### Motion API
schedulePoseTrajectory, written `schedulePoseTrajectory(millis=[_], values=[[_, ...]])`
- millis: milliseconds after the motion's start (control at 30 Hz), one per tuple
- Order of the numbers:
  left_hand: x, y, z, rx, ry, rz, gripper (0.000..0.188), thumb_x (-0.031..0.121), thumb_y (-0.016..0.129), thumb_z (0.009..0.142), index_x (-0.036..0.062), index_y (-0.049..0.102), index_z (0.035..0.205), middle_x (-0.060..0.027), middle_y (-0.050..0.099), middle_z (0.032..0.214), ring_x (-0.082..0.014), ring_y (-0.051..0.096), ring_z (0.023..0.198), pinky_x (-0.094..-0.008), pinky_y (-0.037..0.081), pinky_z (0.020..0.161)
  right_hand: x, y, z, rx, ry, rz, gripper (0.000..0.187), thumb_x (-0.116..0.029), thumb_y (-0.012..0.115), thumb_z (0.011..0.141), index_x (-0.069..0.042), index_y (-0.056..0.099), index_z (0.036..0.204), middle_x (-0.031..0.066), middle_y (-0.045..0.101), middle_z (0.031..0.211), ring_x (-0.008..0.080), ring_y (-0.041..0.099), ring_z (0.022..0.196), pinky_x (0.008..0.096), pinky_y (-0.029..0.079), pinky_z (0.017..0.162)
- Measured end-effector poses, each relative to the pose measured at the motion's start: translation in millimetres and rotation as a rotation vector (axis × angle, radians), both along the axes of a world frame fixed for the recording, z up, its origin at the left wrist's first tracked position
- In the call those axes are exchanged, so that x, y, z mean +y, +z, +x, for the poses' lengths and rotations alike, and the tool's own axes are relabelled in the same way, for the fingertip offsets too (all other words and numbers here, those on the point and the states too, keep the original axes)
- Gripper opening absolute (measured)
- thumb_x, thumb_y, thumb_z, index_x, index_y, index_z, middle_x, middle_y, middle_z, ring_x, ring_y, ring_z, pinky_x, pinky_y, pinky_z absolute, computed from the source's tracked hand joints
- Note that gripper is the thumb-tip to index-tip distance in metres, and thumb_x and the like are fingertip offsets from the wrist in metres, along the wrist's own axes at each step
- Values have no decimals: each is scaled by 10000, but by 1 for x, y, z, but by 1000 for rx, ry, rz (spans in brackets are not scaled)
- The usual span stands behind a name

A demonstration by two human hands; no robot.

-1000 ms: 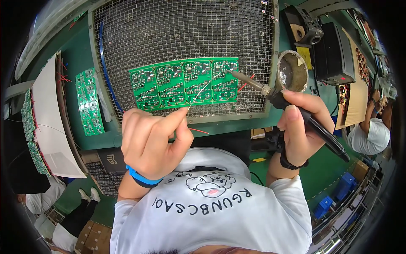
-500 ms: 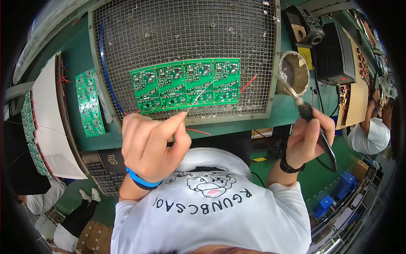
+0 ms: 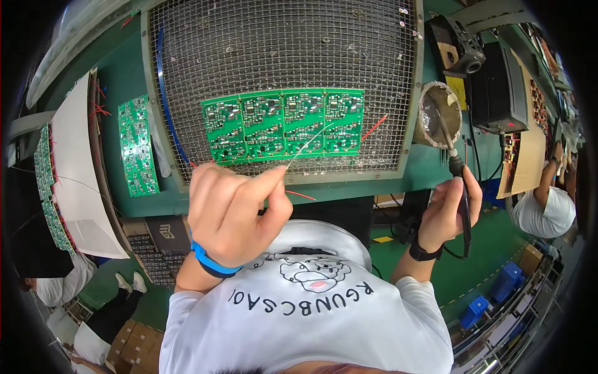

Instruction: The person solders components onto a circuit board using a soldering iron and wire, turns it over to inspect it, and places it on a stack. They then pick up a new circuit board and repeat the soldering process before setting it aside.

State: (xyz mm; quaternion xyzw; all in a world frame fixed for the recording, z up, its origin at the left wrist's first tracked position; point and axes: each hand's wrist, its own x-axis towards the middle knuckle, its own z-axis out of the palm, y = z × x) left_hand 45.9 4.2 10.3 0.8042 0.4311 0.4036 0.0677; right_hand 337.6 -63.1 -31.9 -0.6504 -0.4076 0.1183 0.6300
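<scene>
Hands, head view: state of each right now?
Left hand: closed, pinching a thin silvery wire.
Right hand: closed, holding a soldering iron.

The left hand [image 3: 233, 209] curls into a pinch, its back showing. The right hand [image 3: 443, 217] holds a pen-like grip.

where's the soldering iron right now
The soldering iron is on the right of the head view, in the right hand, its tip at the round pot just right of the mesh.
</scene>
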Motion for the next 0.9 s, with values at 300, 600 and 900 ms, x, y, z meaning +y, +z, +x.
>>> schedulePoseTrajectory(millis=[300, 600, 900], values=[[-5, 7, -21, 19, 93, -22, 286, -56, 723, 642, 67, 731, 900, 18, 458, 611, -183, 471, 560, -323, 400, 564, 1, 2, -3, -39, -16, 8, 239, -34, 598, 953, 49, 618, 1176, 69, 626, 706, 79, 501, 542, 201, 391, 521], [6, 3, -18, -26, 131, 20, 284, -74, 738, 662, 65, 734, 909, 21, 448, 603, -180, 471, 554, -326, 399, 562, 8, 11, -19, -22, 23, 50, 237, -41, 601, 955, 45, 620, 1175, 71, 639, 722, 83, 519, 549, 211, 408, 526], [9, 3, -23, 16, 171, 21, 269, -68, 740, 666, 57, 731, 904, 20, 447, 599, -180, 474, 552, -326, 396, 560, 12, 4, -10, 12, -34, -36, 221, -4, 608, 931, 71, 630, 1139, 92, 649, 735, 90, 537, 560, 197, 413, 534]])
